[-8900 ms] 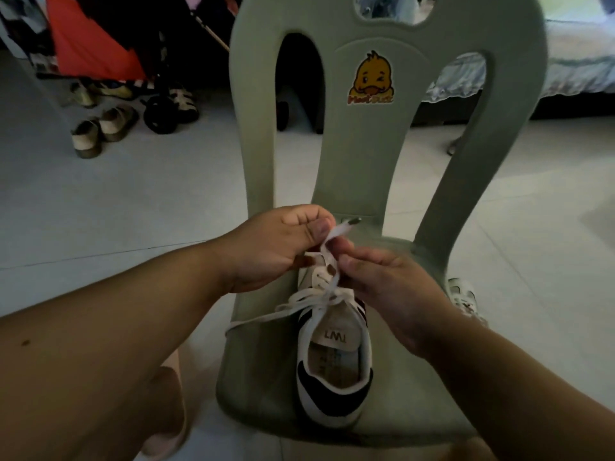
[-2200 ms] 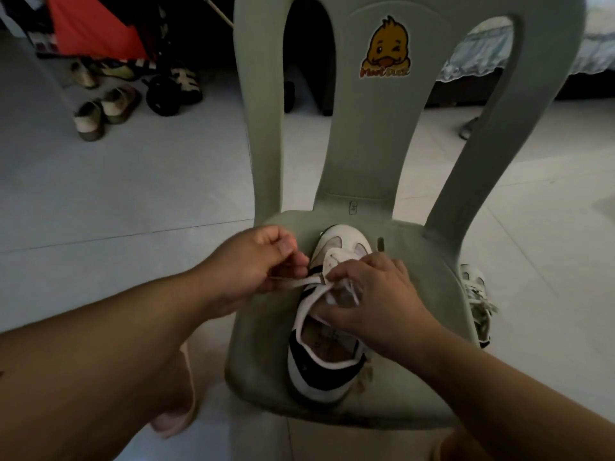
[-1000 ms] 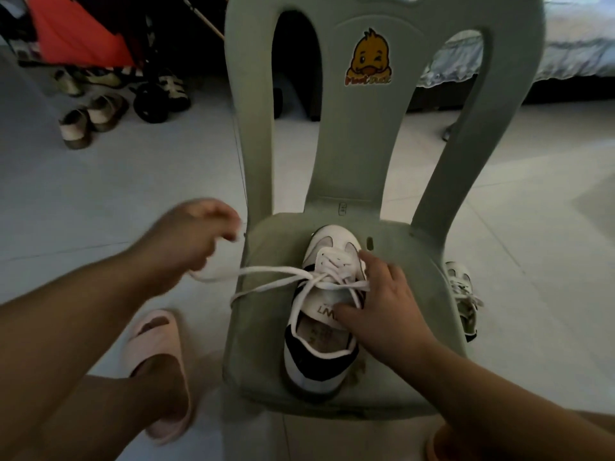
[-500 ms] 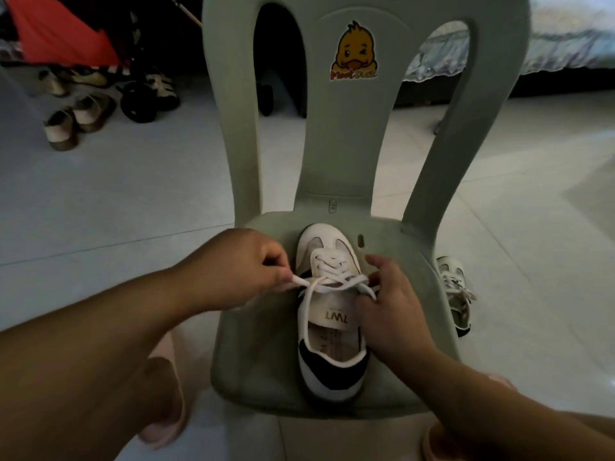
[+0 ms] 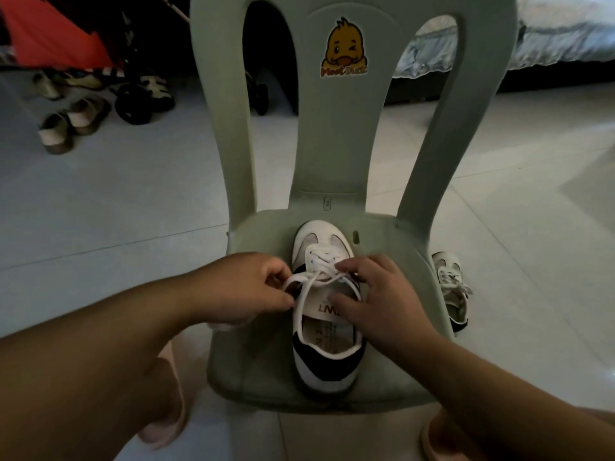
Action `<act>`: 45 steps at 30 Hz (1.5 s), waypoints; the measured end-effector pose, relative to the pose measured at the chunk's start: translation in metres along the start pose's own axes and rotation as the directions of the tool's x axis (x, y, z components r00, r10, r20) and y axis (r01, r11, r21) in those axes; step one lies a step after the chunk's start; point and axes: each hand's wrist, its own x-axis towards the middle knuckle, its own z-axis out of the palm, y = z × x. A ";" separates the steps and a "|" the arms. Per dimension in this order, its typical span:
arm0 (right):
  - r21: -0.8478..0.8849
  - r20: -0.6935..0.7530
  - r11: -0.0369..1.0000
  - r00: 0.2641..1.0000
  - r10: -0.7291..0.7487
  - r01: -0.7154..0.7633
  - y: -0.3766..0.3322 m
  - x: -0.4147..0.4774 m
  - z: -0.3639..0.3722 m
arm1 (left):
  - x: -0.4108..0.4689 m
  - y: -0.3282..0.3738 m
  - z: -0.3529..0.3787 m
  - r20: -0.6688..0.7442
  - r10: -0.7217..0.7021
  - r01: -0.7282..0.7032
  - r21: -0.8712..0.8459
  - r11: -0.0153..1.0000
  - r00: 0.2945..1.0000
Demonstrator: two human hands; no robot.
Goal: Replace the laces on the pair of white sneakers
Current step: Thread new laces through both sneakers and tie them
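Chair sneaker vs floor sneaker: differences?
The chair sneaker sits on the seat in full view; the floor sneaker lies beside the chair, partly hidden by it. The left hand pinches the chair sneaker's lace and the right hand rests on its tongue; the floor sneaker is untouched. Both are white with dark heels.

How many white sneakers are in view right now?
2. One white sneaker with a dark heel stands on the pale green plastic chair, on its seat. The other white sneaker lies on the tiled floor right of the chair, partly hidden behind the seat.
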 end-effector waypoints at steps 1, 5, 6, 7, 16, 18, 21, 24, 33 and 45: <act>-0.026 -0.007 0.999 1.000 -0.029 0.028 -0.001 0.001 0.000 | 0.001 0.004 0.002 -0.028 0.015 -0.016 -0.037 0.999 0.999; -0.117 -0.019 0.985 0.991 -0.130 0.126 -0.005 0.005 -0.004 | 0.006 0.014 0.009 -0.159 0.072 -0.078 -0.032 0.996 0.985; -0.130 -0.020 0.981 0.989 -0.148 0.144 -0.006 0.007 -0.005 | 0.007 0.014 0.009 -0.191 0.090 -0.093 -0.004 0.996 0.977; -0.147 -0.016 0.976 0.987 -0.162 0.158 -0.007 0.008 -0.007 | 0.007 0.014 0.010 -0.223 0.112 -0.109 0.029 0.994 0.968; -0.179 0.062 0.963 0.979 -0.193 0.201 -0.005 0.013 -0.008 | 0.008 -0.019 0.010 -0.324 0.552 -0.266 0.623 0.736 0.768; -0.175 0.106 0.954 0.968 -0.226 0.242 -0.007 0.013 -0.006 | 0.009 -0.024 0.012 -0.293 0.587 -0.281 0.664 0.693 0.755; -0.176 0.141 0.938 0.950 -0.278 0.300 -0.012 0.016 -0.004 | 0.009 -0.016 0.018 -0.373 0.357 -0.237 0.330 0.914 0.857; -0.159 0.107 0.931 0.943 -0.316 0.330 -0.018 0.019 0.000 | 0.015 -0.006 0.018 -0.262 0.056 -0.101 -0.162 0.982 0.963; -0.270 0.007 0.903 0.939 -0.344 0.333 -0.017 0.018 0.006 | 0.022 0.004 0.005 0.323 -0.312 0.447 -0.585 0.676 0.894; -0.383 -0.098 0.805 0.847 -0.523 0.453 -0.006 0.019 0.010 | 0.018 0.004 0.006 0.030 -0.141 0.135 -0.522 0.842 0.990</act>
